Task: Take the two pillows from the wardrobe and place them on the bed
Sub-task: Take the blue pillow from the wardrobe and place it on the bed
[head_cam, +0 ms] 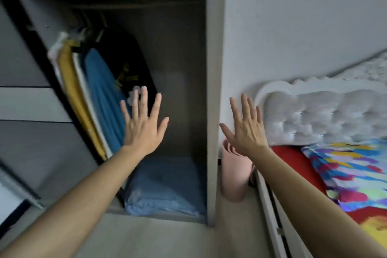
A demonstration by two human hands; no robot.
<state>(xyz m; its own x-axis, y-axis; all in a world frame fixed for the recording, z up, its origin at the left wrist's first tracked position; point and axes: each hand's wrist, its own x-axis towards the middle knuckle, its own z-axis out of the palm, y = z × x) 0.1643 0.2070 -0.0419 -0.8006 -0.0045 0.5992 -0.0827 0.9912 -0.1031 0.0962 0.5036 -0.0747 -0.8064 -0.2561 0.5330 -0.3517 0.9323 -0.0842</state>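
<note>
A blue pillow (167, 186) lies on the floor of the open wardrobe (212, 90), in its bottom compartment. Only one pillow shows; I cannot tell if another lies under it. My left hand (144, 123) is stretched out in front of the wardrobe opening, above the pillow, fingers spread and holding nothing. My right hand (246, 130) is raised in front of the wardrobe's right side panel, also spread and bare. The bed (297, 165) with a red sheet and a multicoloured cover stands at the right.
Clothes on hangers (98, 98), yellow, white, blue and black, fill the wardrobe's left part. A rolled pink mat (234, 178) stands between wardrobe and bed. A white tufted headboard (326, 119) leans on the wall. Drawer fronts (31, 102) sit at the left.
</note>
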